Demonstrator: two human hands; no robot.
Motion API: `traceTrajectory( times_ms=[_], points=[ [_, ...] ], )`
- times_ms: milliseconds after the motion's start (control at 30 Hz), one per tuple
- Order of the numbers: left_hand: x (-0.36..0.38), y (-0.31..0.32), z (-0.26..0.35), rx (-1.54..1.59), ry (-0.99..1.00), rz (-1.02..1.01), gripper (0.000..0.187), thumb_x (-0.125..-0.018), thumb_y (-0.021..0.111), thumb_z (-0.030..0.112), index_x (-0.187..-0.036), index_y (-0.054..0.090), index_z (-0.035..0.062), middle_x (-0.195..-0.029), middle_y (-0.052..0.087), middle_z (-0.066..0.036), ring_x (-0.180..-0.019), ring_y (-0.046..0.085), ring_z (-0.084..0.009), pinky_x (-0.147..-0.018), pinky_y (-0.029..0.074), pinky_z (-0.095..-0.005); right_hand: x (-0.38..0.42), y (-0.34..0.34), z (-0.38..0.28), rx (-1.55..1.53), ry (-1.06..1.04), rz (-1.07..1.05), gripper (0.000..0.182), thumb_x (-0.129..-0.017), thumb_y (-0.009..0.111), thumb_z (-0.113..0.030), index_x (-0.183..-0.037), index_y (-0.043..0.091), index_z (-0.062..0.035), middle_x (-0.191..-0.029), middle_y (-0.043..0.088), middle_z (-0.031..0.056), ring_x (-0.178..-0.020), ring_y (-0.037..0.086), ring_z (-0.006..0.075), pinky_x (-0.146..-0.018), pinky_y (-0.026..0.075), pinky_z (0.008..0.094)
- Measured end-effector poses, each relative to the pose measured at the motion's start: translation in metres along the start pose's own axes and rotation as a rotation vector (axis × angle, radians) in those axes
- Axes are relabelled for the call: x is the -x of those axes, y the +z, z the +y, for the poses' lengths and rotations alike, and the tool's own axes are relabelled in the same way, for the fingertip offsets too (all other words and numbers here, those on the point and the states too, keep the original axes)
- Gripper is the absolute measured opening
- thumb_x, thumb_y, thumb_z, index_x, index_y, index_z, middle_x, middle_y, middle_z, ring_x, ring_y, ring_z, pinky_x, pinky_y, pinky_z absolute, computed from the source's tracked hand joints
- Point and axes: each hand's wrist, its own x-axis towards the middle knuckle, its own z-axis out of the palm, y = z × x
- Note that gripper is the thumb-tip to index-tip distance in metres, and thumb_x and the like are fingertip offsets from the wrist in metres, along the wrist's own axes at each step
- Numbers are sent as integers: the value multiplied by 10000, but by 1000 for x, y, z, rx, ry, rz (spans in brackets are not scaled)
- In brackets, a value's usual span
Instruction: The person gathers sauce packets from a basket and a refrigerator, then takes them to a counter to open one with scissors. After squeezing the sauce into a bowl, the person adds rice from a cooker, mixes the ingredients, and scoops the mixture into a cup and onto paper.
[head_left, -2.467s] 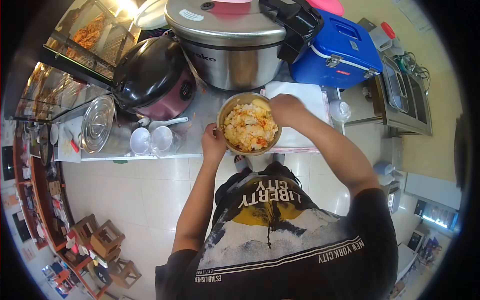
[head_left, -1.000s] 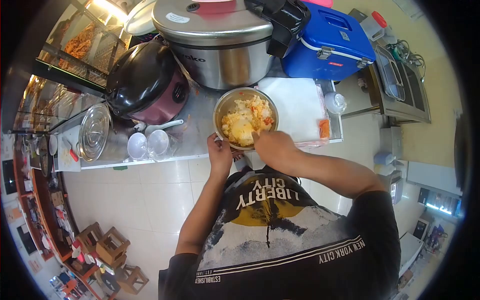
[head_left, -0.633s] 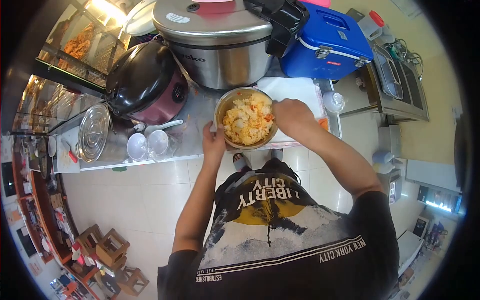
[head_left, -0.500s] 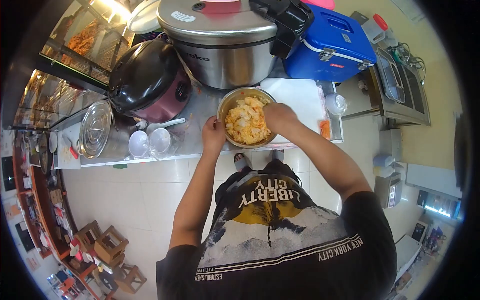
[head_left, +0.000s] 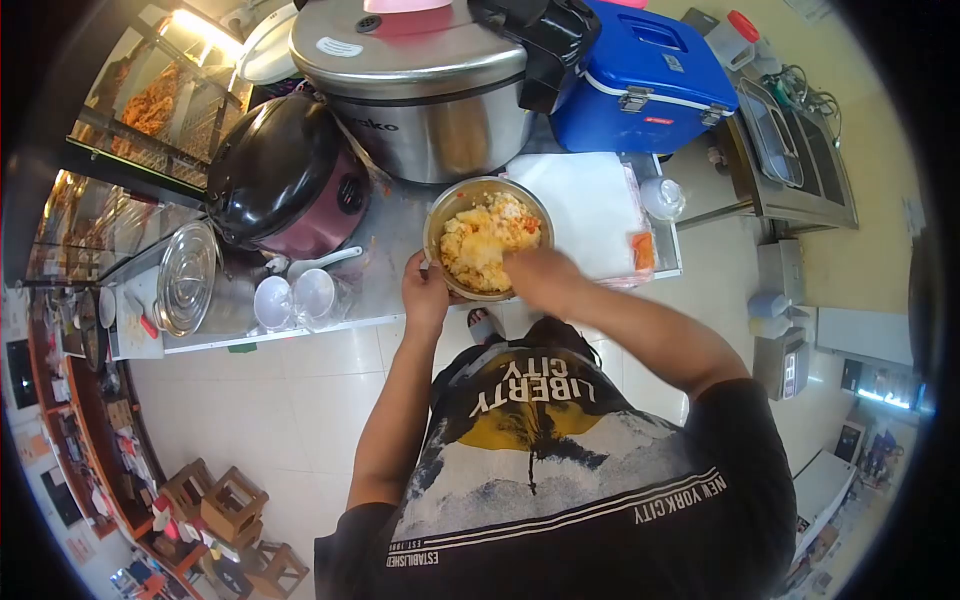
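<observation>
A round metal bowl (head_left: 437, 222) stands near the front edge of the counter, holding rice (head_left: 488, 238) mixed with orange and yellowish bits. At its left side, my left hand (head_left: 426, 288) grips the rim with the thumb up. My right hand (head_left: 543, 281) is closed at the bowl's front right edge, its fingers over the rice and slightly blurred. Whatever it holds is hidden beneath the fingers. White paper sheets (head_left: 585, 205) lie just right of the bowl.
A large steel rice cooker (head_left: 430, 135) stands behind the bowl, with a dark maroon cooker (head_left: 285, 185) to its left. A blue cooler box (head_left: 640, 90) sits at the back right. Left along the counter are a white ladle (head_left: 325, 262), plastic-wrapped cups (head_left: 318, 292) and a glass lid (head_left: 187, 275).
My right hand has moved from the bowl's right rim toward its front, nearer to me. The rice has shifted in the bowl. My left hand stays at the left rim.
</observation>
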Motion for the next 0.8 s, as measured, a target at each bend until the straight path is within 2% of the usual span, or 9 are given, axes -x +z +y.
traceTrajectory(
  times_ms=[100, 200, 267, 333, 433, 533, 633, 733, 800],
  points=[
    [8, 4, 2, -12, -2, -17, 331, -1035, 475, 143, -1323, 405, -3, -927, 637, -152, -743, 720, -248, -582, 652, -373, 6, -50, 9, 122, -30, 57, 220, -865, 545, -91, -934, 724, 18, -950, 712, 229, -902, 714, 354, -790, 573, 450],
    [20, 8, -3, 38, -44, -23, 326, -1035, 475, 143, -1307, 362, 2, -955, 646, -177, -753, 725, -271, -601, 653, -377, 35, -71, 13, 139, -37, 237, 196, -848, 584, -105, -942, 711, 10, -896, 711, 206, -848, 706, 390, -747, 576, 461],
    [22, 6, -7, 57, -66, -65, 346, -1034, 476, 142, -1319, 328, 12, -996, 640, -203, -752, 725, -283, -617, 653, -377, 18, -73, 14, 120, 143, 171, 210, -855, 583, -96, -965, 725, 13, -946, 712, 225, -899, 712, 365, -782, 580, 436],
    [24, 4, -9, 93, -89, -88, 331, -1038, 467, 133, -1309, 316, 17, -1020, 630, -214, -753, 725, -291, -621, 652, -373, -9, -58, 25, 91, 230, 145, 216, -867, 574, -87, -976, 734, 10, -985, 713, 232, -917, 719, 352, -795, 587, 422],
    [26, 6, -6, 185, -131, -100, 271, -1048, 444, 113, -1269, 318, 19, -1042, 612, -217, -773, 724, -302, -635, 650, -372, -51, -15, 32, 78, 81, 132, 225, -884, 550, -87, -971, 727, 23, -982, 719, 216, -889, 723, 351, -764, 588, 437],
    [28, 10, -6, 263, -167, -118, 255, -1050, 437, 107, -1247, 298, 25, -1094, 598, -238, -823, 721, -318, -698, 647, -395, -34, 0, 10, 98, -85, 204, 220, -887, 537, -80, -935, 717, 38, -962, 721, 209, -863, 722, 355, -735, 582, 453],
    [31, 15, -11, 307, -166, -118, 251, -1051, 433, 106, -1237, 284, 29, -1149, 576, -255, -858, 715, -326, -728, 641, -403, 11, 1, -15, 36, -20, 297, 213, -878, 527, -69, -901, 705, 46, -916, 717, 217, -850, 720, 355, -716, 573, 459],
    [33, 16, -14, 306, -163, -113, 265, -1051, 434, 111, -1245, 273, 28, -1176, 563, -260, -869, 713, -327, -727, 640, -402, 29, 21, -20, 27, -40, 126, 205, -864, 537, -68, -884, 714, 34, -889, 713, 230, -851, 721, 354, -721, 577, 445],
    [30, 17, -20, 306, -133, -121, 283, -1051, 445, 124, -1247, 266, 26, -1174, 564, -258, -867, 714, -330, -731, 641, -408, 10, 24, -17, -94, 29, 77, 217, -868, 535, -79, -885, 722, 30, -895, 714, 232, -855, 722, 353, -732, 579, 444]
  ],
)
